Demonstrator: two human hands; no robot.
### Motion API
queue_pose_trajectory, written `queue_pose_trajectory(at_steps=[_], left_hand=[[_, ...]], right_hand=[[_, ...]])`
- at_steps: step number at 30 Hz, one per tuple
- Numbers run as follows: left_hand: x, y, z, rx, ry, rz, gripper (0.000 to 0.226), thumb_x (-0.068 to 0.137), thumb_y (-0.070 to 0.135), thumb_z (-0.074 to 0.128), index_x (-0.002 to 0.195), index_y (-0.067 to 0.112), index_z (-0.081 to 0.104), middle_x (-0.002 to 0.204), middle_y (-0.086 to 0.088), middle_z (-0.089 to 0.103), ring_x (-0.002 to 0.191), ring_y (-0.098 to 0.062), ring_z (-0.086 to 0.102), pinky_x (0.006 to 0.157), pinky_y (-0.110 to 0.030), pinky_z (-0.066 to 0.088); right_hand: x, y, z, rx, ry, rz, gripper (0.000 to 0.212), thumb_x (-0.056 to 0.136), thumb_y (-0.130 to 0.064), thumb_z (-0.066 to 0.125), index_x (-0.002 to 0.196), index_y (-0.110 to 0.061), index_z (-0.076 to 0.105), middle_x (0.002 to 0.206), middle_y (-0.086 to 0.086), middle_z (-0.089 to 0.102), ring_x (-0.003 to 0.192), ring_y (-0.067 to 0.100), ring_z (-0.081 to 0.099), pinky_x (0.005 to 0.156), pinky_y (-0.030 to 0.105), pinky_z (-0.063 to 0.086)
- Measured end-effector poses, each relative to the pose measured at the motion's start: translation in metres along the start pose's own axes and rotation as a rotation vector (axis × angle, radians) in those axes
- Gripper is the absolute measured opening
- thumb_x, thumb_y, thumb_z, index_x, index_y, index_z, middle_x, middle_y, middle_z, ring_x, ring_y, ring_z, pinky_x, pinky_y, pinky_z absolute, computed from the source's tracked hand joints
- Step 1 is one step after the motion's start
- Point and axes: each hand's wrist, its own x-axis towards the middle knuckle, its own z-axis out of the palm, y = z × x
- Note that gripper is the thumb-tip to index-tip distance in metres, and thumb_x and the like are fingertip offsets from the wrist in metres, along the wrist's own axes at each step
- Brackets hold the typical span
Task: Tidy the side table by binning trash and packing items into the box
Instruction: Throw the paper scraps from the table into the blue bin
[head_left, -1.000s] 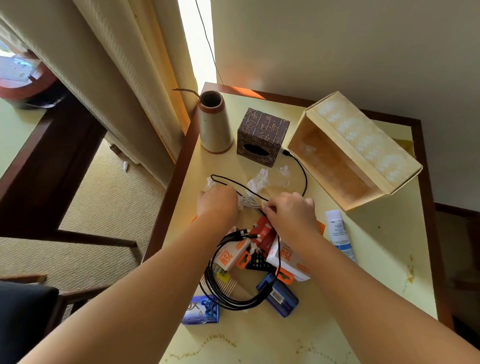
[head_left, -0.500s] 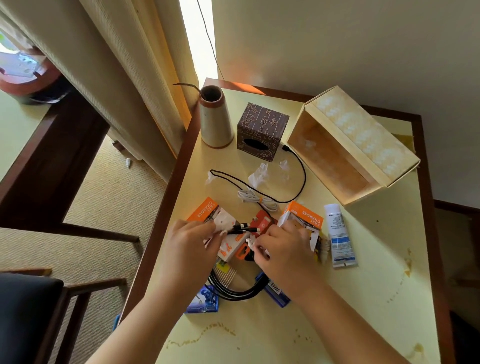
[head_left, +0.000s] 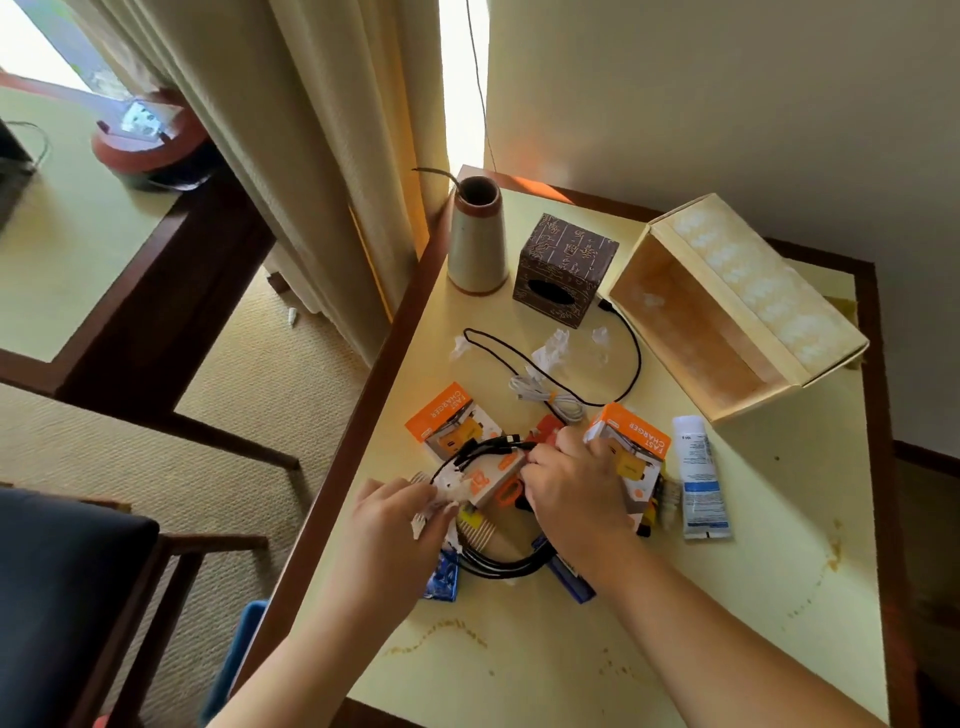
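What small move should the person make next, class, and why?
Probably lift the left hand clear and bin the crumpled white paper it pinches: that scrap is trash already in its grip, while the open wooden box holds nothing.

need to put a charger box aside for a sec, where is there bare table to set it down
Bare table lies along the near edge, below both arms, and on the right between the white tube and the table's dark rim. It is crowded in the middle around the left hand and right hand, where charger boxes and cables pile up.
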Motion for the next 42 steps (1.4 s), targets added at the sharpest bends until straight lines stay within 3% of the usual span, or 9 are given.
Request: queue_pose_trajectory(at_steps=[5,12,17,21,27,29,32,37,42], left_hand=[[-0.016,-0.016,-0.006,0.051,0.014,-0.038,0.012,0.087,0.035,0.080,0.096,0.027,0.079,0.084,0.020,0.067,0.079,-0.011,0.051,0.070,-0.013,0.034],[-0.046,-0.022,-0.013,0.047,0.052,-0.062,0.013,0.087,0.035,0.080,0.097,0.028,0.079,0.085,0.023,0.066,0.079,-0.011,0.054,0.067,-0.034,0.052],[-0.070,-0.017,-0.015,0.035,0.118,-0.099,0.010,0.086,0.034,0.081,0.094,0.028,0.078,0.083,0.024,0.064,0.077,-0.011,0.054,0.065,-0.031,0.050],[-0.091,-0.016,-0.013,0.019,0.187,-0.139,0.008,0.085,0.032,0.082,0.089,0.027,0.077,0.080,0.022,0.066,0.075,-0.013,0.054,0.062,-0.032,0.050],[-0.116,-0.026,-0.016,0.016,0.235,-0.175,0.011,0.082,0.027,0.086,0.085,0.025,0.076,0.077,0.019,0.067,0.073,-0.014,0.058,0.062,-0.033,0.051],[-0.126,-0.031,-0.021,0.006,0.259,-0.201,0.011,0.082,0.026,0.086,0.083,0.025,0.075,0.076,0.019,0.066,0.073,-0.013,0.057,0.062,-0.032,0.050],[-0.146,-0.046,-0.031,-0.019,0.287,-0.292,0.010,0.084,0.029,0.085,0.081,0.027,0.075,0.075,0.020,0.065,0.074,-0.010,0.056,0.064,-0.025,0.043],[-0.200,-0.086,-0.056,-0.085,0.353,-0.469,0.002,0.087,0.029,0.082,0.085,0.029,0.081,0.074,0.021,0.065,0.077,-0.006,0.057,0.069,-0.021,0.041],[-0.262,-0.167,-0.074,-0.085,0.385,-0.691,0.018,0.092,0.041,0.075,0.084,0.028,0.083,0.075,0.014,0.071,0.078,-0.014,0.062,0.074,-0.033,0.045]], right_hand=[[-0.011,0.008,0.007,-0.049,0.045,-0.099,0.013,0.079,-0.013,0.080,0.073,-0.020,0.072,0.078,-0.004,0.067,0.090,0.028,0.053,0.075,0.041,0.033],[-0.016,0.017,0.006,-0.022,0.163,-0.230,0.013,0.082,-0.013,0.075,0.074,-0.016,0.066,0.072,0.002,0.064,0.083,0.030,0.056,0.070,0.041,0.039],[-0.022,0.027,-0.017,0.203,0.312,0.031,0.014,0.083,-0.018,0.071,0.072,-0.016,0.063,0.069,-0.005,0.061,0.081,0.024,0.049,0.072,0.036,0.031],[-0.036,0.033,-0.026,0.412,0.320,0.291,0.009,0.079,-0.020,0.079,0.077,-0.020,0.070,0.076,-0.005,0.064,0.089,0.025,0.051,0.067,0.042,0.047],[-0.057,0.002,-0.038,0.566,0.303,0.385,0.008,0.082,-0.024,0.081,0.083,-0.024,0.073,0.085,-0.001,0.064,0.090,0.019,0.051,0.068,0.037,0.047],[-0.065,-0.020,-0.047,0.571,0.344,0.326,0.007,0.083,-0.020,0.080,0.083,-0.022,0.074,0.086,-0.004,0.067,0.089,0.015,0.053,0.071,0.029,0.043],[-0.075,-0.067,-0.053,0.550,0.388,0.152,0.006,0.082,-0.015,0.080,0.087,-0.015,0.076,0.085,-0.009,0.071,0.084,0.015,0.055,0.069,0.026,0.049],[-0.085,-0.172,-0.042,0.610,0.385,-0.062,0.006,0.081,-0.010,0.079,0.083,-0.012,0.074,0.087,-0.006,0.073,0.080,0.017,0.055,0.067,0.037,0.056],[-0.098,-0.293,-0.009,0.581,0.337,-0.268,0.008,0.087,-0.007,0.071,0.081,-0.013,0.072,0.082,-0.004,0.069,0.077,0.018,0.050,0.071,0.031,0.051]])
